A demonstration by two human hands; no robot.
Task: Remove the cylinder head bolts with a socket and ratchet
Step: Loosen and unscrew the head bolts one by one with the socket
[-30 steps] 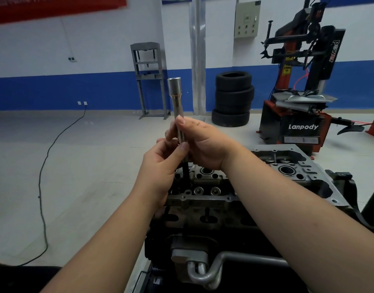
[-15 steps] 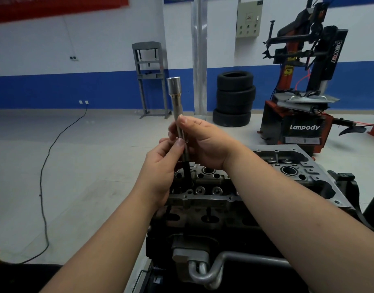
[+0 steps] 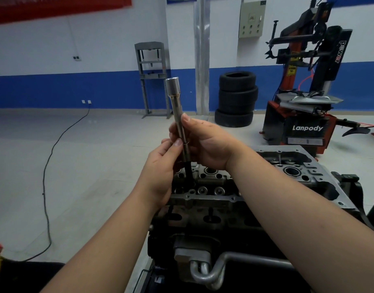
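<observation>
Bare forearms reach forward from the bottom edge over an engine on a dark stand, where a bent metal pipe (image 3: 211,273) loops across the near side. Two hands meet above the cylinder head (image 3: 205,187). The left hand (image 3: 160,166) has its thumb and fingers curled around the lower part of a long silver socket extension (image 3: 177,115), gripping it at about mid-length. The right hand (image 3: 205,142) grips the same tool just above, its thumb lying along the shaft and its fingers wrapped behind. The tool stands nearly upright, tilted slightly left, with its wider socket end at the top; a dark shank (image 3: 189,173) runs down from its lower end into a bore near the left end of the head, though whether it sits on a bolt there cannot be told. Round valve openings line the head in two rows. Beyond, on the grey floor, a black cable (image 3: 47,176) trails to a wall outlet (image 3: 86,101). Against the blue-and-white wall stand one grey shop press frame (image 3: 153,79), one stack of three tyres (image 3: 237,100), and one red-and-black tyre changer (image 3: 304,115) marked "Lanpody". A beige control box (image 3: 252,19) hangs on the wall above the tyres.
</observation>
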